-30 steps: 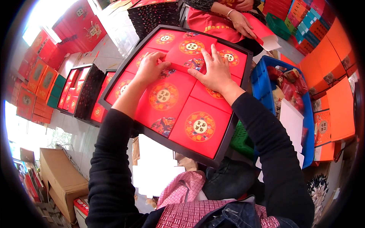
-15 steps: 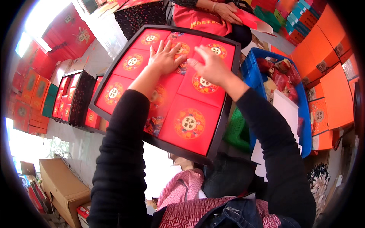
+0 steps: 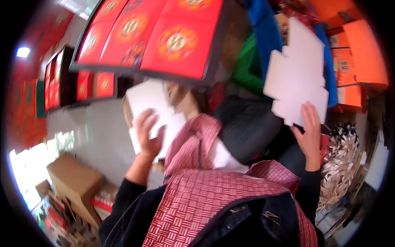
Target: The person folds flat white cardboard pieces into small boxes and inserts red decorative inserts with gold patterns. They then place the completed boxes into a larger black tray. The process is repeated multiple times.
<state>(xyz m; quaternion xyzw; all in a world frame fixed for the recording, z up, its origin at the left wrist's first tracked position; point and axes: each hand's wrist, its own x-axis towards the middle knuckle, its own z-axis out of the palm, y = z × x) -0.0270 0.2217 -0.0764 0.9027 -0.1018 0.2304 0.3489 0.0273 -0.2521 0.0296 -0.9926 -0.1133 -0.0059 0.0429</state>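
My left hand (image 3: 147, 133), a little blurred, is open with fingers spread. It hovers over a white die-cut cardboard sheet (image 3: 152, 101) at my left and grips nothing. At the right, another white cardboard sheet (image 3: 300, 76) with notched edges stands tilted against the blue crate. My right hand (image 3: 310, 131) lies at its lower end, fingers stretched over the white face and thumb apart. Ahead of me is a black-rimmed tray (image 3: 164, 75) filled with red gift boxes (image 3: 177, 43) that carry round gold emblems. Neither hand touches it.
A blue plastic crate (image 3: 263, 35) and a green basket (image 3: 247, 70) stand at the right, beside stacked orange boxes (image 3: 364, 53). Shredded paper strips (image 3: 339, 164) hang at lower right. A brown carton (image 3: 76, 177) sits at lower left. More red boxes (image 3: 105, 84) stand left of the tray.
Both hands have left the red boxes and come back toward me, the left to the left-hand white sheet, the right to the right-hand one. The view has tipped downward.
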